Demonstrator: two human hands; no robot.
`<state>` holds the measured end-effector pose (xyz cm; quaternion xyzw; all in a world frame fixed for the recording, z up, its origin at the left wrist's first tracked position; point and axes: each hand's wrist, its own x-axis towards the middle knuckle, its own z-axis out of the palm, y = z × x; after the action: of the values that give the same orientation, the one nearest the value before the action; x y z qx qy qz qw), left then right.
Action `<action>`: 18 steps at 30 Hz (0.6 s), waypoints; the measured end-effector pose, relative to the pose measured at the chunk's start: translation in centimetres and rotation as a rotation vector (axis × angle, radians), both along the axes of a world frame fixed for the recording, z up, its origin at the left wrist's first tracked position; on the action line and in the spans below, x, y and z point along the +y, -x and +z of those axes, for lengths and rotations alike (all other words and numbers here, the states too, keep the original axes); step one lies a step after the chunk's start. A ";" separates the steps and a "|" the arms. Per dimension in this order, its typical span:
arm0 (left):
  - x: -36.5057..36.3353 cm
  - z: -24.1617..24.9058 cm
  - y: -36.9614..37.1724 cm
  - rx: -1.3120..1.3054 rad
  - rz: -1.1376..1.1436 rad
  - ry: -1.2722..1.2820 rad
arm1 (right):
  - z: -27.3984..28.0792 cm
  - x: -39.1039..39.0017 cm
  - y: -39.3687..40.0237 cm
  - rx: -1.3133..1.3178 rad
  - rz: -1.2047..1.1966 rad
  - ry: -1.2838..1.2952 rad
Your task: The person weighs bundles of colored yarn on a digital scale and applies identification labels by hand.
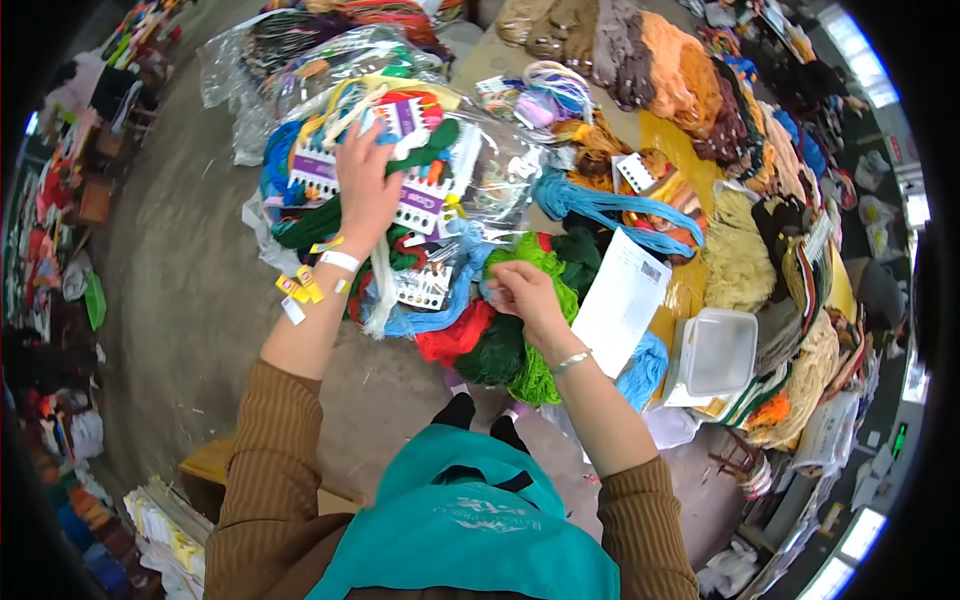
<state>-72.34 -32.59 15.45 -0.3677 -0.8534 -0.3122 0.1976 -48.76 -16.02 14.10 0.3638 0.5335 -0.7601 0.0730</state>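
My left hand (368, 185) reaches over the far part of the pile with its fingers stretched out. Under and around it lie white-and-purple punched thread cards (420, 208), a dark green skein (430, 147) and a cream strand near the fingertips. Small yellow stickers (300, 285) cling to my left wrist. My right hand (528, 300) hovers at the bright green yarn (540, 265), thumb and fingers pinched together; what they hold, if anything, is hidden. Below it sit a red skein (455, 335) and a dark green bundle (495, 355).
A printed white sheet (622, 300) lies right of my right hand, beside a clear plastic box (720, 350). Light blue yarn (610, 212) and brown and orange hanks (680, 70) cover the yellow table (685, 150). Plastic bags (370, 50) with threads lie at the back left.
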 end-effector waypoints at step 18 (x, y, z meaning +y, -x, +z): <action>-6.4 10.9 -24.7 -0.987 -0.224 -0.197 | 6.0 -10.8 -6.6 0.427 0.061 0.836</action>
<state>-47.63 -39.02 26.30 -0.2452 -0.7670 -0.5467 -0.2295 -42.17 -26.79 20.12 0.1228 0.1952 -0.9651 0.1241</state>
